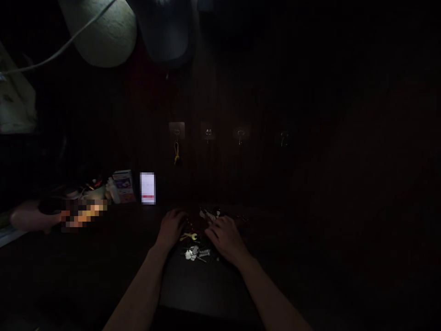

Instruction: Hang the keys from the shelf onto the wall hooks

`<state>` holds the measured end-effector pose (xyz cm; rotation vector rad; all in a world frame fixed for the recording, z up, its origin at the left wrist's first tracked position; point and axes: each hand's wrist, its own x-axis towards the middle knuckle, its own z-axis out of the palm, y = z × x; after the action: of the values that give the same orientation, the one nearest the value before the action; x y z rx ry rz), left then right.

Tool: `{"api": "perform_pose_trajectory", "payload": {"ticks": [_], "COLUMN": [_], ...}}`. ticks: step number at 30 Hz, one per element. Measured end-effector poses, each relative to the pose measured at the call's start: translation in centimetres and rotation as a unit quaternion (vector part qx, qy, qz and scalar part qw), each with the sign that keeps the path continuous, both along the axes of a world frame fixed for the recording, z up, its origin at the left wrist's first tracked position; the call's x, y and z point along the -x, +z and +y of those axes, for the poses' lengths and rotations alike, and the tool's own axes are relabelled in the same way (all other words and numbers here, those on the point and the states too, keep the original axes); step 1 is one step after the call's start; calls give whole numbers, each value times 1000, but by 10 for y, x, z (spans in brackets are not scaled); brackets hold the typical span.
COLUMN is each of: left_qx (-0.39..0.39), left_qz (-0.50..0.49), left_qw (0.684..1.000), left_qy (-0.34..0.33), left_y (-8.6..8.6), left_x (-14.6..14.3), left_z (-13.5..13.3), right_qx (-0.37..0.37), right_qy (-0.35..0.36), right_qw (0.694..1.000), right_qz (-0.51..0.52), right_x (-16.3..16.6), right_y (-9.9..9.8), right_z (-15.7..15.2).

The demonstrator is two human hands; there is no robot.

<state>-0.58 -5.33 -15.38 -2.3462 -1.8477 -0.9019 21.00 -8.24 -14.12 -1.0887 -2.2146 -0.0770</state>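
In the dim head view my left hand (171,226) rests low over the dark table at the left of a group of keys. Its fingers bend loosely inward and look apart, with nothing visible in them. My right hand (225,234) lies opposite, fingers spread and pointing left, beside a bunch of keys (208,215) that it partly covers; whether it touches them is too dark to tell. Between the hands is a yellowish key (189,236). Closer to me lies a silver bunch of keys (196,253).
Several hooks (208,132) line the dark wall; a yellow loop (177,153) hangs from the leftmost. A lit screen (148,188) stands at the back left, near a box (123,184) and a white bottle (113,191). Caps (103,39) hang above. A pink object (32,215) sits far left.
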Motion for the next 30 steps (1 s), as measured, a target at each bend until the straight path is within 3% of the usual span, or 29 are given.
{"api": "perform_pose_trajectory", "payload": {"ticks": [11, 15, 22, 26, 30], "left_qx": [1, 1, 3, -48, -28], "left_qz": [-12, -11, 35, 26, 52], "left_qw": [1000, 1000, 994, 998, 997], "left_qy": [9, -2, 105, 23, -49], "left_y": [8, 13, 23, 22, 21], "left_x": [-2, -5, -12, -27, -45], "left_z": [-5, -7, -12, -11, -12], "right_qx": [-10, -14, -43, -58, -54], "right_qy": [-159, -161, -139, -115, -104], "right_qw": [987, 986, 988, 989, 990], "right_qz": [39, 44, 55, 76, 79], "right_x": [-32, -32, -21, -15, -13], "right_y": [-9, -8, 1, 4, 5], "right_z": [16, 15, 7, 5, 3]}}
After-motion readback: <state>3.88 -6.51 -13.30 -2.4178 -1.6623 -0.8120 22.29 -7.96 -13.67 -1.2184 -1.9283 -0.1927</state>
